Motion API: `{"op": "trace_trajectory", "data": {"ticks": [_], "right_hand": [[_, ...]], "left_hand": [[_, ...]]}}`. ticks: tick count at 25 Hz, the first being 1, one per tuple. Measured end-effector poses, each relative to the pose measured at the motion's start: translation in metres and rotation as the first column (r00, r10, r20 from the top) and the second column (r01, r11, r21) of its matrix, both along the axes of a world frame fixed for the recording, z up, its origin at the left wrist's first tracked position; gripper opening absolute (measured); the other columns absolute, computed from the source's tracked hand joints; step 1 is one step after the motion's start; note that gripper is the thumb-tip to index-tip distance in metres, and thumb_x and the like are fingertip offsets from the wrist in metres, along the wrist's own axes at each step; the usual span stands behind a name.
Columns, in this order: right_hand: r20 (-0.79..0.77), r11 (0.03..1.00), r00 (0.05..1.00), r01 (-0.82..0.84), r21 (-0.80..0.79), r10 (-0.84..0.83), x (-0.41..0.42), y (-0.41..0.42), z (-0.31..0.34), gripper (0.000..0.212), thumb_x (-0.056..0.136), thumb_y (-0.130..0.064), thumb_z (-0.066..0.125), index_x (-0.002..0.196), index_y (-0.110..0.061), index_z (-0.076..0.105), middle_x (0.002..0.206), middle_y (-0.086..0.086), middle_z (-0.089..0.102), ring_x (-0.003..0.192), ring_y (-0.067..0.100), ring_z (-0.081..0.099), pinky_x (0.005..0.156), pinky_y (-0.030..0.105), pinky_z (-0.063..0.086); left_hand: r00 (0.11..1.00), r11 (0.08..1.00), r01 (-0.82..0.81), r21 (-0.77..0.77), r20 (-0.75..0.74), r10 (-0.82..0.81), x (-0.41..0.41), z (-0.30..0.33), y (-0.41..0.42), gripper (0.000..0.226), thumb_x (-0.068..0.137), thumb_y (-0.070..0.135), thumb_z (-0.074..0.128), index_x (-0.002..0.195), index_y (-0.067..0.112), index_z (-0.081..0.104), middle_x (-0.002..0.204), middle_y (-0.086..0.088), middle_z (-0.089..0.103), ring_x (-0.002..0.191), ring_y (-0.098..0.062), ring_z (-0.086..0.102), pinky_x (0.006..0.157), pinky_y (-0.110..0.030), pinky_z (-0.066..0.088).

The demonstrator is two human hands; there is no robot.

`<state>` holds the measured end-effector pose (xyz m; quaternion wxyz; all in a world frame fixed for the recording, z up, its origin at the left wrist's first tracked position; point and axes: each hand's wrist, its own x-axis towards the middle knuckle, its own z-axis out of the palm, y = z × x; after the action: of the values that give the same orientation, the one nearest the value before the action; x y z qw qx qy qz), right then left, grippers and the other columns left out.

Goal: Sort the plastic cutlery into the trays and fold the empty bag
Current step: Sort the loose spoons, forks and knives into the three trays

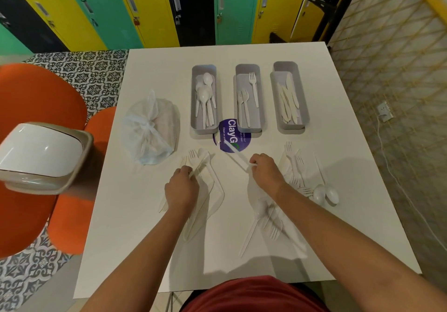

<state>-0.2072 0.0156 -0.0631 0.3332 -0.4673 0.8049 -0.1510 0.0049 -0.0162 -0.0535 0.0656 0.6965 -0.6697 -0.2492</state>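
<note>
On the table [338, 123] three grey trays stand in a row: spoons in the left tray [204, 98], forks in the middle tray [248, 98], knives in the right tray [289, 97]. A tied bag [151, 127] lies to their left. Loose cutlery [307, 178] lies scattered beside my right arm, more under and near both forearms.

My left hand [181, 188] is curled, pinching a small bunch of pieces [198, 158], a fork and a spoon among them. My right hand [266, 169] pinches one long piece [235, 153] by its end, likely a knife.

I judge it best to split my left bunch by kind, then lay each piece flat, handles aligned, in its tray.

The round purple sticker [232, 137] reads "ClayG", partly covered; the smaller print I cannot read fully.
</note>
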Motion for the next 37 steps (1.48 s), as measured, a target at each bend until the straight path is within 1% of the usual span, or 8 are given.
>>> {"op": "trace_trajectory", "data": {"ticks": [8, 14, 18, 24, 26, 30, 33, 37], "right_hand": [[0.168, 0.956, 0.956, 0.265, -0.128, -0.242, -0.027, 0.0, 0.025, 0.02, 0.092, -0.001, 0.047, 0.106, -0.005, 0.061, 0.092, 0.003, 0.052, 0.083, 0.019, 0.051, 0.068, 0.024, 0.041], [0.256, 0.929, 0.916, 0.348, -0.123, -0.309, -0.054, -0.037, 0.035, 0.025, 0.088, -0.003, 0.056, 0.112, -0.005, 0.061, 0.089, 0.003, 0.055, 0.071, 0.021, 0.055, 0.054, 0.018, 0.044], [0.262, 0.939, 0.918, 0.33, -0.098, -0.296, -0.066, -0.08, 0.041, 0.027, 0.086, -0.001, 0.058, 0.112, -0.003, 0.061, 0.075, -0.004, 0.051, 0.069, 0.018, 0.055, 0.063, 0.024, 0.05], [0.22, 0.953, 0.943, 0.279, -0.121, -0.248, -0.077, -0.136, 0.04, 0.03, 0.087, 0.0, 0.055, 0.117, -0.002, 0.059, 0.094, 0.003, 0.052, 0.08, 0.014, 0.052, 0.053, 0.01, 0.036], [0.253, 0.943, 0.931, 0.305, -0.132, -0.265, -0.08, -0.151, 0.039, 0.034, 0.089, -0.004, 0.056, 0.123, -0.005, 0.057, 0.098, 0.004, 0.055, 0.081, 0.014, 0.056, 0.061, 0.012, 0.043], [0.197, 0.949, 0.957, 0.25, -0.191, -0.213, -0.082, -0.158, 0.038, 0.042, 0.092, -0.013, 0.056, 0.132, -0.007, 0.049, 0.129, 0.01, 0.056, 0.116, 0.024, 0.055, 0.096, 0.028, 0.045], [0.152, 0.923, 0.969, 0.235, -0.305, -0.197, -0.087, -0.142, 0.032, 0.036, 0.093, -0.012, 0.053, 0.128, -0.01, 0.054, 0.129, 0.008, 0.055, 0.116, 0.022, 0.054, 0.097, 0.028, 0.044], [0.052, 0.84, 0.965, 0.25, -0.481, -0.257, -0.114, -0.105, 0.019, 0.033, 0.092, -0.011, 0.051, 0.124, -0.012, 0.056, 0.122, 0.006, 0.056, 0.111, 0.019, 0.052, 0.088, 0.025, 0.045]], "left_hand": [[0.935, 0.996, -0.09, -0.02, -0.345, 0.077, -0.041, 0.016, -0.017, 0.026, 0.097, 0.017, 0.045, 0.112, 0.007, 0.063, 0.107, -0.009, 0.067, 0.097, -0.026, 0.061, 0.079, -0.029, 0.042], [0.78, 0.954, -0.158, 0.255, -0.56, 0.279, -0.079, 0.024, -0.043, 0.024, 0.095, 0.014, 0.047, 0.107, 0.003, 0.066, 0.087, -0.01, 0.063, 0.072, -0.019, 0.052, 0.068, -0.03, 0.042], [0.741, 0.916, -0.09, 0.39, -0.588, 0.323, -0.098, 0.032, -0.067, 0.023, 0.086, 0.0, 0.045, 0.09, 0.013, 0.064, 0.086, -0.009, 0.063, 0.072, -0.021, 0.053, 0.064, -0.029, 0.042], [0.757, 0.92, -0.072, 0.385, -0.579, 0.302, -0.121, 0.033, -0.092, 0.022, 0.085, 0.004, 0.049, 0.081, 0.019, 0.065, 0.087, -0.011, 0.068, 0.077, -0.025, 0.061, 0.054, -0.026, 0.046], [0.756, 0.915, -0.082, 0.394, -0.573, 0.315, -0.128, 0.03, -0.101, 0.027, 0.084, 0.002, 0.05, 0.074, 0.022, 0.063, 0.086, -0.013, 0.067, 0.078, -0.027, 0.06, 0.066, -0.036, 0.053], [0.728, 0.902, -0.108, 0.418, -0.585, 0.358, -0.139, 0.029, -0.112, 0.023, 0.087, 0.0, 0.047, 0.097, 0.011, 0.064, 0.085, -0.009, 0.066, 0.072, -0.02, 0.06, 0.064, -0.027, 0.055], [0.739, 0.912, -0.119, 0.392, -0.579, 0.345, -0.147, 0.023, -0.117, 0.02, 0.089, 0.007, 0.049, 0.102, 0.008, 0.064, 0.084, -0.005, 0.065, 0.074, -0.019, 0.059, 0.075, -0.035, 0.055], [0.719, 0.896, -0.076, 0.437, -0.599, 0.353, -0.171, 0.026, -0.117, 0.023, 0.093, 0.005, 0.043, 0.108, 0.01, 0.061, 0.084, -0.003, 0.063, 0.07, -0.011, 0.061, 0.063, -0.02, 0.053]]}}
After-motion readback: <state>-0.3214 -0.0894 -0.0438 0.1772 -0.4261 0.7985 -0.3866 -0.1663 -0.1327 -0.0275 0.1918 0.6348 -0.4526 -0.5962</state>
